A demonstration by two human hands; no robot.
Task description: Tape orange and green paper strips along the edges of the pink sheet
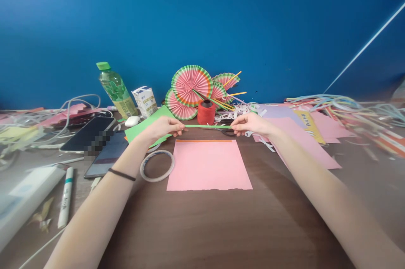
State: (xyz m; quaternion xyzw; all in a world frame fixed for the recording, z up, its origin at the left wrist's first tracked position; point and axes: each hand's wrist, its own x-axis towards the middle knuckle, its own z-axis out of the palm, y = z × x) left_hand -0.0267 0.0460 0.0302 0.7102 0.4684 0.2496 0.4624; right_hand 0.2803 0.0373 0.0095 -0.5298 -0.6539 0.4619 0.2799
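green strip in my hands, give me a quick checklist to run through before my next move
1. Green strip pinched on both sides, by left hand and right hand: ok.
2. Green strip stretched out between the hands: ok, it looks nearly straight.
3. Pink sheet on the table, with the orange strip along its far edge: ok.
4. Near edge of the pink sheet clean: not ok, it looks ragged.
5. Tape roll clear of the pink sheet: not ok, it appears to overlap the left edge.
6. Glue or tape under the green strip: cannot tell.
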